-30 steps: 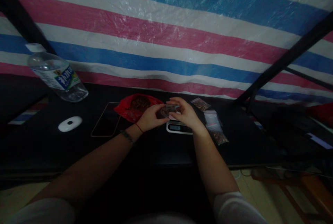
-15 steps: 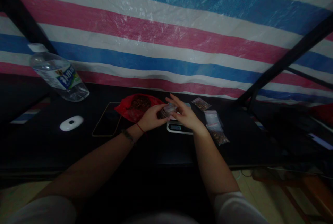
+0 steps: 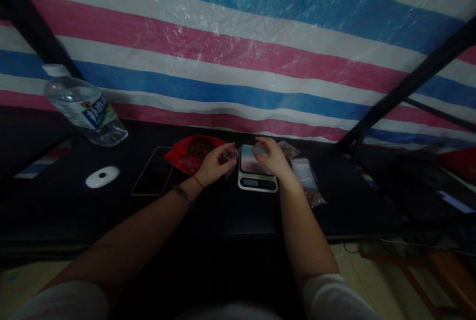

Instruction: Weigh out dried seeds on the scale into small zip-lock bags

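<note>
My left hand (image 3: 214,165) is closed on a small clear plastic bag (image 3: 231,153), whose mouth shows between thumb and fingers. Its lower part is mostly hidden by the hand. My right hand (image 3: 274,160) curls round a small translucent cup-like thing (image 3: 259,150) over the right side of a digital scale (image 3: 258,184). The scale's shiny plate shows between the two hands. A red plastic bag (image 3: 178,156), open at the top, lies beside my left hand with brown dried bits (image 3: 200,147) in it.
Right of the scale lie small zip bags (image 3: 314,197) with brown bits, one (image 3: 288,150) farther back. To the left are a phone (image 3: 152,171), a white oval device (image 3: 102,177) and a tilted plastic bottle (image 3: 87,107). A striped sheet (image 3: 238,82) hangs behind the black table (image 3: 219,216).
My hands have moved apart. The left drew left with the clear bag, the right moved right with the translucent thing. More of the scale's plate now shows between them.
</note>
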`<control>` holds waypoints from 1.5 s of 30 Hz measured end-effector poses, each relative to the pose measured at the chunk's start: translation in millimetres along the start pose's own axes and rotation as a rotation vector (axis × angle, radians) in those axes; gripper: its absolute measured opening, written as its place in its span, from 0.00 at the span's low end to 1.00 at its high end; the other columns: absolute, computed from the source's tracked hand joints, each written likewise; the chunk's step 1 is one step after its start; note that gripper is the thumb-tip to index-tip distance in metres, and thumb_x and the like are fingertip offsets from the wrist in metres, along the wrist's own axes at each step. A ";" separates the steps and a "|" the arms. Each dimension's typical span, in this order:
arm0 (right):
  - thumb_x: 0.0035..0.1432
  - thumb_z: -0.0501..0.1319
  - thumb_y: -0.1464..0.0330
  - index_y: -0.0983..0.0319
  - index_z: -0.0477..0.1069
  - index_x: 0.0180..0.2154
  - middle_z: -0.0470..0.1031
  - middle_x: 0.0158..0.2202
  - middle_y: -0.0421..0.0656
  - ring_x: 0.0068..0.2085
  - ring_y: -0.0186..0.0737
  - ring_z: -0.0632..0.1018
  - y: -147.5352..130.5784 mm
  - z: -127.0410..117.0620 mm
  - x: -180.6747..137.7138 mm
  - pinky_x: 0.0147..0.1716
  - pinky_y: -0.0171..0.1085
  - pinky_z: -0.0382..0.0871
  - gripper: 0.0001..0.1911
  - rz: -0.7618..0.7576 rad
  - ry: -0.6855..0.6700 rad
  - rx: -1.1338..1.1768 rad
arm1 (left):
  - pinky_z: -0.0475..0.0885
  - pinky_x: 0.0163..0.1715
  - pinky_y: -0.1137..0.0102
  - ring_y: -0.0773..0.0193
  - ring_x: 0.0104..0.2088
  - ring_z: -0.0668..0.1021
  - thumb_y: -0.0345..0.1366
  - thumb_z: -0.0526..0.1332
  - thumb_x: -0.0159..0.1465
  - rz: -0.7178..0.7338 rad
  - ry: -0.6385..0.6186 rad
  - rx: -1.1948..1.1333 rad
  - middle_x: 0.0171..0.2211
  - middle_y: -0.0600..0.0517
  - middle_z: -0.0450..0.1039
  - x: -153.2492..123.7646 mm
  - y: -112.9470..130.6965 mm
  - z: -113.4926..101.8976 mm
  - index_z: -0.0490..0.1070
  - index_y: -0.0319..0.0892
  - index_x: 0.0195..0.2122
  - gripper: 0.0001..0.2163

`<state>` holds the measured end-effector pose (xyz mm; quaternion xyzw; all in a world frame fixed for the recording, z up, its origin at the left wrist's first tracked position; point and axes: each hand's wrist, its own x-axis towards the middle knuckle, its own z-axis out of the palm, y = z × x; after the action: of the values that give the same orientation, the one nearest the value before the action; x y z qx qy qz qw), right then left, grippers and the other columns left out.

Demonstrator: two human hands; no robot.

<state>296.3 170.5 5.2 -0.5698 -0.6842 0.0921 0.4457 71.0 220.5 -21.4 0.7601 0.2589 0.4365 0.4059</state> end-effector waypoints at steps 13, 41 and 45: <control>0.49 0.66 0.62 0.60 0.68 0.54 0.70 0.54 0.51 0.57 0.52 0.68 3.2 0.9 -1.9 0.59 0.55 0.58 0.29 0.086 0.181 -0.056 | 0.74 0.44 0.60 0.58 0.42 0.79 0.40 0.63 0.58 -0.333 0.129 -0.745 0.47 0.44 0.76 5.4 0.5 2.1 0.69 0.40 0.43 0.14; 0.51 0.64 0.54 0.60 0.73 0.37 0.78 0.38 0.43 0.39 0.41 0.79 -35.7 52.3 -11.1 0.36 0.38 0.75 0.17 0.353 0.031 0.695 | 0.75 0.43 0.60 0.56 0.40 0.80 0.44 0.71 0.50 -0.168 -0.009 -0.293 0.40 0.46 0.78 4.4 -4.8 -0.3 0.74 0.38 0.42 0.21; 0.51 0.64 0.54 0.60 0.75 0.33 0.77 0.32 0.41 0.34 0.39 0.77 -34.8 53.2 -12.4 0.32 0.36 0.73 0.15 0.343 0.008 0.617 | 0.74 0.44 0.63 0.58 0.39 0.79 0.45 0.66 0.55 -0.087 0.119 -0.188 0.38 0.47 0.79 5.2 4.6 -5.6 0.75 0.40 0.38 0.15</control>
<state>233.5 168.5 -10.2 -0.5152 -0.5168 0.3657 0.5777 68.9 224.1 -13.5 0.6793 0.2735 0.4852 0.4778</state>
